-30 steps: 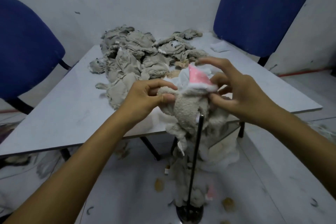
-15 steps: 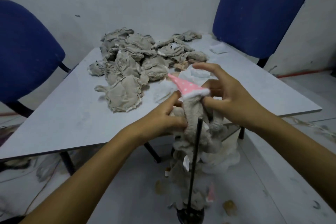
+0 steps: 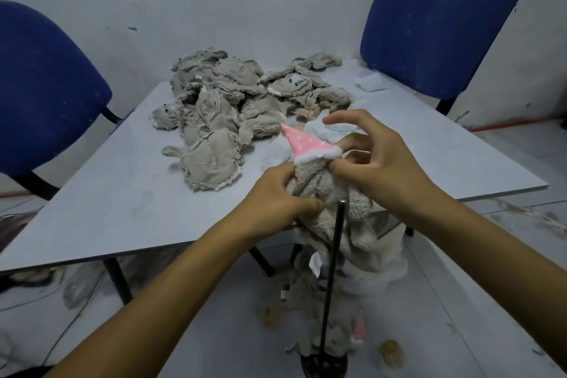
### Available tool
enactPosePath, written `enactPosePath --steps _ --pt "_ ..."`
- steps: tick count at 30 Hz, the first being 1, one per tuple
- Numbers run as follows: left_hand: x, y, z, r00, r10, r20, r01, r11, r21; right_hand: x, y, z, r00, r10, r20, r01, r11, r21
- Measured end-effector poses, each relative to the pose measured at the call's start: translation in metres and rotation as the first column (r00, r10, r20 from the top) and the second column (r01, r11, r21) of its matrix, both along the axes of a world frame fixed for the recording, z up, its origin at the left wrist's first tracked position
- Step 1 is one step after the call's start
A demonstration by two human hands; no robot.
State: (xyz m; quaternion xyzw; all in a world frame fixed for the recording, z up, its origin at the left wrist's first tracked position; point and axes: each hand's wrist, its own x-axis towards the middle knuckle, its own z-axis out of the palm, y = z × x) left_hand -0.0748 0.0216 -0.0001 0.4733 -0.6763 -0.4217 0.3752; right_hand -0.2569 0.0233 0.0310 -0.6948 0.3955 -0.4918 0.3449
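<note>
A limp grey plush toy skin point(image 3: 325, 190) with a pink white-dotted pointed hat point(image 3: 306, 144) hangs in front of me above the table's near edge. My left hand point(image 3: 276, 202) grips its fuzzy body from the left, fingers curled into the fabric. My right hand point(image 3: 377, 163) pinches the skin just under the hat's white trim, index finger raised. A thin black upright rod point(image 3: 333, 264) stands in front of the toy, rising from a round base point(image 3: 322, 365) on the floor.
A heap of grey unstuffed toy skins point(image 3: 233, 98) lies on the grey table point(image 3: 107, 199). Blue chairs stand at the left point(image 3: 40, 86) and back right point(image 3: 445, 15). More fabric pieces point(image 3: 368, 273) lie piled on the floor under the table edge.
The pink hat has turned right side out and now points up and left. My left hand slid lower down the toy's body; my right hand stays by the hat's rim.
</note>
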Motion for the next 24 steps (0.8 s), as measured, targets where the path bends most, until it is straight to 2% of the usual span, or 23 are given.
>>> enactPosePath --steps 3,5,7,9,10,11,12,14,16,18,20,23,24 --pt "-0.001 0.002 0.003 0.977 0.195 0.089 -0.166 0.951 -0.262 -0.001 0.001 0.004 0.998 0.046 0.032 -0.046 0.999 -0.012" --pt "0.000 0.002 0.009 0.966 0.224 0.128 -0.168 0.922 -0.350 -0.001 0.002 0.007 0.997 0.063 0.045 -0.062 0.998 -0.024" --pt "0.005 -0.001 0.012 0.997 0.002 0.078 0.015 0.976 -0.215 -0.003 0.001 0.008 0.998 0.047 0.027 -0.046 0.998 -0.051" --pt "0.006 -0.001 0.012 0.975 -0.223 -0.020 0.222 0.974 -0.033 -0.005 0.000 0.007 0.999 0.035 0.031 -0.033 0.998 -0.054" --pt "0.005 0.000 0.010 0.972 -0.233 0.018 0.233 0.972 -0.021 -0.006 0.001 0.005 0.999 0.036 0.035 -0.034 0.998 -0.051" --pt "0.003 0.002 0.009 0.981 -0.161 0.108 0.169 0.983 -0.069 -0.006 0.002 0.004 0.998 0.042 0.036 -0.040 0.998 -0.046" --pt "0.000 0.004 0.008 0.979 -0.041 0.198 0.076 0.982 -0.171 -0.006 0.003 0.003 0.998 0.055 0.030 -0.053 0.998 -0.043" --pt "-0.003 0.007 0.010 0.959 0.137 0.249 -0.039 0.932 -0.360 -0.009 0.003 0.006 0.995 0.095 -0.015 -0.096 0.994 -0.046" --pt "-0.001 0.004 0.014 0.955 0.100 0.279 0.006 0.935 -0.356 -0.017 0.000 0.013 0.986 0.141 -0.095 -0.146 0.988 -0.051" --pt "0.006 -0.001 0.021 0.947 -0.079 0.311 0.145 0.970 -0.196 -0.026 -0.001 0.018 0.970 0.155 -0.185 -0.170 0.983 -0.070" --pt "0.015 -0.004 0.031 0.955 -0.196 0.224 0.223 0.970 -0.098 -0.034 -0.002 0.017 0.972 0.136 -0.191 -0.153 0.985 -0.076" --pt "0.028 -0.006 0.040 0.986 -0.164 0.013 0.165 0.981 -0.100 -0.044 -0.005 0.012 0.981 0.127 -0.150 -0.139 0.988 -0.073" --pt "0.030 -0.006 0.040 0.989 -0.148 0.005 0.148 0.981 -0.125 -0.046 -0.005 0.011 0.973 0.137 -0.188 -0.151 0.987 -0.061"
